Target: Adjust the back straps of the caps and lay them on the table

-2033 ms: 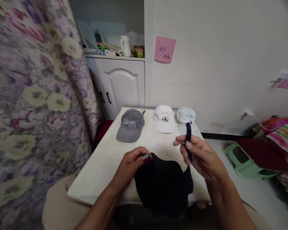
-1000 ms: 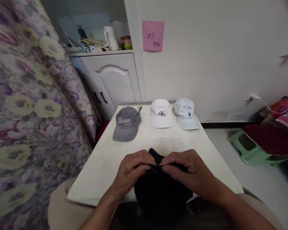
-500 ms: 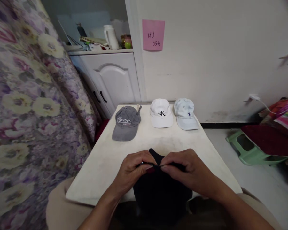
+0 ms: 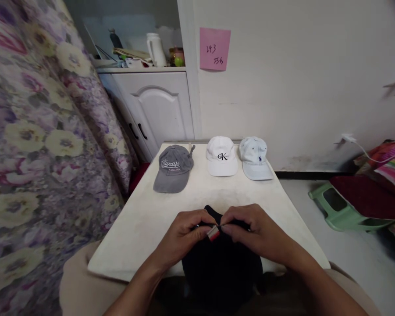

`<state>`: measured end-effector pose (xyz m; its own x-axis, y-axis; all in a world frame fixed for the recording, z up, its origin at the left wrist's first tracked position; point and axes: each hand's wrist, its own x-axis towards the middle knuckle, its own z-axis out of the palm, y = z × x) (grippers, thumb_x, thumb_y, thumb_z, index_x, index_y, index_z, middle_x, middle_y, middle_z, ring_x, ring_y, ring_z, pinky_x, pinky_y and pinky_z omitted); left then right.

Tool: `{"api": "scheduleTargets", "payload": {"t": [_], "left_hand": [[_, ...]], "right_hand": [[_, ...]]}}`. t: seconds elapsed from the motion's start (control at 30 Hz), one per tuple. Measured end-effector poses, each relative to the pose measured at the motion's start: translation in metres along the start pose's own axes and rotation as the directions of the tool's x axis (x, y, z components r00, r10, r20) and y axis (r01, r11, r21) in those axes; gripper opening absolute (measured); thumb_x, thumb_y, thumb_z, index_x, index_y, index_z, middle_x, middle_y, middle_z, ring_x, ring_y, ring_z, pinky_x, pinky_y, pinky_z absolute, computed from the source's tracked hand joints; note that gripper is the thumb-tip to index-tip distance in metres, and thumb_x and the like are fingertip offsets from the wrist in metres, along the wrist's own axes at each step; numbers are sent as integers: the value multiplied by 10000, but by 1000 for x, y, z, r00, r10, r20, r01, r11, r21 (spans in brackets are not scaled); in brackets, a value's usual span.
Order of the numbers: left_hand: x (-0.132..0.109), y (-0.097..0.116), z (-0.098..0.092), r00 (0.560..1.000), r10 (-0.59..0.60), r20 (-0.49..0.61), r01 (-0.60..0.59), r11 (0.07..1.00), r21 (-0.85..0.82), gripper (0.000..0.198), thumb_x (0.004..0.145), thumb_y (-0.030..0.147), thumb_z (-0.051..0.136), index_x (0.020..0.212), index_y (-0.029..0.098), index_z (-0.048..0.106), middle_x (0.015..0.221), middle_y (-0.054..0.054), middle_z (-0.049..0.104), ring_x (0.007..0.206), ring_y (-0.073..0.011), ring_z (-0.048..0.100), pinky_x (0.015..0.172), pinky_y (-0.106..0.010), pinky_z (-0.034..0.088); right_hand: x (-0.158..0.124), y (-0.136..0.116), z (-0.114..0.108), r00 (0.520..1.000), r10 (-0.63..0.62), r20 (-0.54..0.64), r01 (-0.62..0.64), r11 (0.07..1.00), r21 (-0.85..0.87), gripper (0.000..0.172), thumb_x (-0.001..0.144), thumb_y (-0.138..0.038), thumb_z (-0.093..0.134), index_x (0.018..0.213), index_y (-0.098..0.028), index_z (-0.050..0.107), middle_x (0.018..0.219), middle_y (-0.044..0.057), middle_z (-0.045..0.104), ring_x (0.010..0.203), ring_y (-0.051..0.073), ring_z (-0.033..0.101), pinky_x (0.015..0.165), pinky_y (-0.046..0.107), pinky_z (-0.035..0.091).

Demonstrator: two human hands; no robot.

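A black cap (image 4: 220, 267) lies at the near edge of the white table (image 4: 144, 228), hanging partly over it. My left hand (image 4: 187, 235) and my right hand (image 4: 253, 232) meet over the cap's far side, fingers pinched on its strap and a small metal buckle between my fingertips. Farther back on the table sit a grey cap (image 4: 173, 173), a white cap (image 4: 221, 161) with a black logo, and a pale blue cap (image 4: 254, 163), in a row.
A flowered curtain (image 4: 36, 145) hangs close on the left. A white cabinet (image 4: 154, 109) with clutter on top stands behind the table beside a wall with a pink note (image 4: 215, 49). A green stool (image 4: 342, 210) and bright bedding lie on the right.
Two seconds ago my right hand held the strap up in the air. It has come down to meet my left hand on the cap, and both now pinch at the buckle.
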<state>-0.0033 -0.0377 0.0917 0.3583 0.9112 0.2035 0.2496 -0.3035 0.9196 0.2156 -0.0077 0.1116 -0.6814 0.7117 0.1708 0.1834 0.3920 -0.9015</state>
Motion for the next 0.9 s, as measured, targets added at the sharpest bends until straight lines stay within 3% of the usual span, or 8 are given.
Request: {"api": "scheduleTargets", "payload": {"t": [0.43, 0.67, 0.77, 0.9], "left_hand": [[3, 3, 0, 988, -144, 56, 148, 986, -76, 155, 931, 283, 600, 858, 183, 694, 771, 30, 644, 700, -112, 523, 650, -207, 375], [5, -1, 3, 978, -201, 58, 207, 969, -133, 171, 897, 314, 627, 832, 171, 695, 763, 19, 642, 712, -123, 515, 658, -221, 367], [4, 0, 1, 970, -241, 33, 243, 953, -183, 179, 879, 334, 638, 837, 168, 690, 750, 21, 635, 679, -118, 506, 632, -221, 362], [1, 1, 0, 955, -297, 10, 291, 929, -227, 201, 848, 363, 667, 830, 163, 683, 710, 29, 611, 629, -105, 479, 592, -214, 344]], "right_hand": [[2, 10, -1, 993, 97, 62, -102, 992, 79, 117, 943, -144, 503, 948, -215, 595, 711, -49, 600, 655, 98, 526, 611, 217, 394], [5, 16, 4, 979, 168, 114, -193, 943, 272, 59, 954, -244, 518, 909, -209, 535, 688, -41, 621, 497, 72, 428, 456, 189, 319], [6, 20, 0, 978, 189, 86, -206, 940, 271, 103, 962, -298, 512, 931, -203, 538, 710, -28, 632, 487, 73, 461, 443, 187, 345], [6, 23, -4, 957, 242, 157, -275, 931, 242, 139, 942, -302, 541, 873, -182, 557, 680, -16, 640, 468, 68, 492, 442, 179, 367]]}}
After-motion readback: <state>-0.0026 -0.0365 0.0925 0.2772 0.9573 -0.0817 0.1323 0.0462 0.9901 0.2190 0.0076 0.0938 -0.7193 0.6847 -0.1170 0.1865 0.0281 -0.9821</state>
